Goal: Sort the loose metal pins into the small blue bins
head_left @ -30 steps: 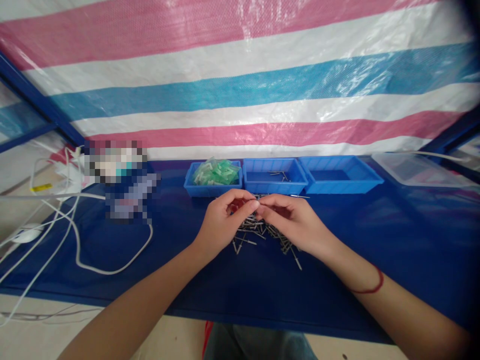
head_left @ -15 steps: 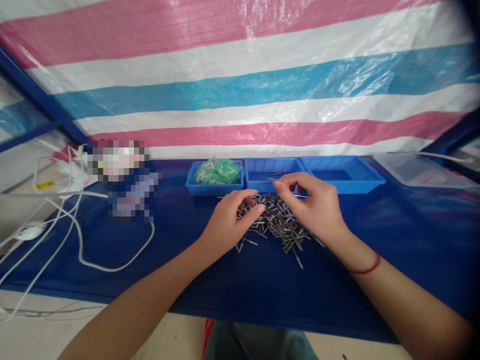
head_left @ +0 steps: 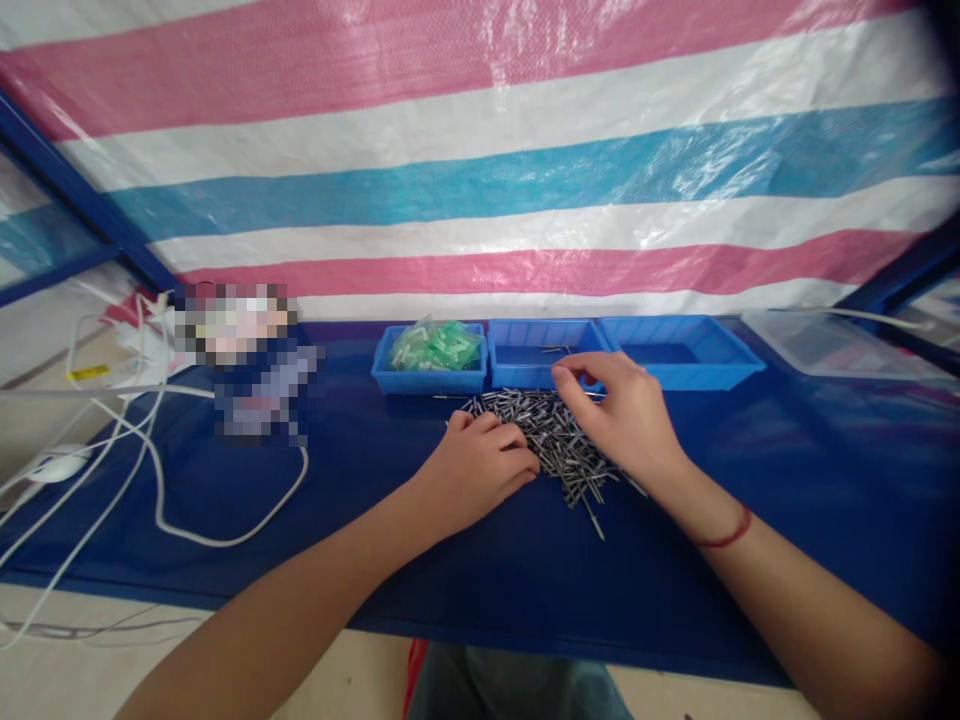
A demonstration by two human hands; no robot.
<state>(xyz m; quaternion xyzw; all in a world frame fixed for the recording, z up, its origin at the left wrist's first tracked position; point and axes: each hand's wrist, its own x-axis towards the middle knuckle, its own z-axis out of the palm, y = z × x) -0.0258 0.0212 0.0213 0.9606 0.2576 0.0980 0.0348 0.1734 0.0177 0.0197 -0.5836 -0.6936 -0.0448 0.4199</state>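
A loose pile of thin metal rivets (head_left: 566,450) lies on the dark blue table (head_left: 300,540). My left hand (head_left: 484,465) rests palm down on the left side of the pile, fingers bent over the rivets; whatever is under the fingertips is hidden. Over the pile's right side is my right hand (head_left: 619,405), thumb and forefinger pressed together near the front wall of the middle blue bin (head_left: 525,375). Anything in that pinch is too small to make out. A few rivets (head_left: 556,349) lie inside the middle bin.
The left blue bin (head_left: 427,380) holds green and clear plastic packets (head_left: 439,347). A right blue bin (head_left: 697,375) adjoins the middle one. A clear plastic lid (head_left: 847,345) lies at the far right. White cables (head_left: 225,542) cross the left side, near a blurred object. Striped sheeting (head_left: 480,190) hangs behind.
My left hand has turned palm down and moved slightly toward me over the pile. The rivet seen in my right fingertips no longer shows there. My right hand has shifted only slightly.
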